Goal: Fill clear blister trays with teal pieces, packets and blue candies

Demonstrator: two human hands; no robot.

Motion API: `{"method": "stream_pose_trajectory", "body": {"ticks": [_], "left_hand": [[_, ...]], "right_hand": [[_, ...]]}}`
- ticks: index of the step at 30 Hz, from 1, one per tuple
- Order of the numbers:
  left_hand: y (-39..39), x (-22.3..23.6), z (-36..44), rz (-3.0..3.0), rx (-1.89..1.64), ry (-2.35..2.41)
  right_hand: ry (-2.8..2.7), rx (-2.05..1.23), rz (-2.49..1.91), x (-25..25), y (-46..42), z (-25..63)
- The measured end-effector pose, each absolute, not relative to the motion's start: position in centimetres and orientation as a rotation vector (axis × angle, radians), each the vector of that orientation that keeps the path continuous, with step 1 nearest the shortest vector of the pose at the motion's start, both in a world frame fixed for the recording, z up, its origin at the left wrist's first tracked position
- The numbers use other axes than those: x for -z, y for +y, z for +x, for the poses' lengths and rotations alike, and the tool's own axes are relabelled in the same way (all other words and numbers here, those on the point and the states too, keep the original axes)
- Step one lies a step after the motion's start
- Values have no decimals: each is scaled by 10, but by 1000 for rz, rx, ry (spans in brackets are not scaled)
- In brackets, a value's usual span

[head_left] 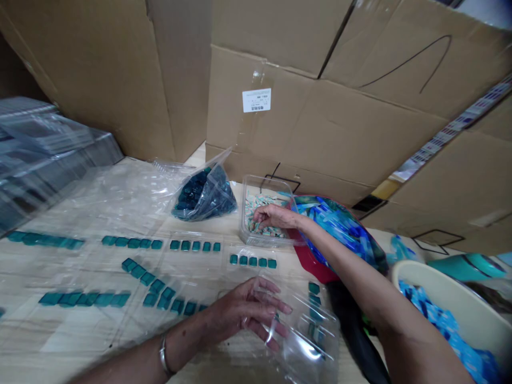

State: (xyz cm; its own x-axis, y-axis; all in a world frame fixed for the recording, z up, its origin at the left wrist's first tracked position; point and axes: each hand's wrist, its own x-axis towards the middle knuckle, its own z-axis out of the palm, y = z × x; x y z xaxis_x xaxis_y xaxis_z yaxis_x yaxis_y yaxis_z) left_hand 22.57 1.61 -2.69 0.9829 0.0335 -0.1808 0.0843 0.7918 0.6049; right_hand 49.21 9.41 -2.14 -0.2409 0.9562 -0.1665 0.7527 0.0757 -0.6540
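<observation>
My left hand (250,312) lies with fingers spread on a clear plastic clamshell tray (308,336) at the table's near edge; a few teal square tiles sit inside it. My right hand (272,217) reaches into a clear plastic box (250,234) of pale mixed mosaic pieces, fingers curled down among them; what they pinch is hidden. Rows of teal tiles (194,246) lie in several clear trays spread over the wooden table (24,330).
A clear bag of dark teal tiles (206,194) lies behind the trays. A red bowl of blue pieces (340,226) and a cream bowl of blue pieces (448,314) sit right. Stacked clear trays (44,154) stand far left. Cardboard boxes (320,117) wall the back.
</observation>
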Motion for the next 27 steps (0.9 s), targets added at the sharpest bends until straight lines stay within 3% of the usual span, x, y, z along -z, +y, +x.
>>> {"method": "stream_pose_trajectory", "body": {"ticks": [11, 21, 27], "left_hand": [[17, 32, 226, 635, 46, 166], [18, 31, 227, 621, 40, 163], [17, 32, 227, 640, 37, 165]], "right_hand": [[-2509, -559, -1739, 8, 95, 478], [-2408, -657, -1664, 4, 89, 479], [-2434, -507, -1602, 3, 95, 490]]}}
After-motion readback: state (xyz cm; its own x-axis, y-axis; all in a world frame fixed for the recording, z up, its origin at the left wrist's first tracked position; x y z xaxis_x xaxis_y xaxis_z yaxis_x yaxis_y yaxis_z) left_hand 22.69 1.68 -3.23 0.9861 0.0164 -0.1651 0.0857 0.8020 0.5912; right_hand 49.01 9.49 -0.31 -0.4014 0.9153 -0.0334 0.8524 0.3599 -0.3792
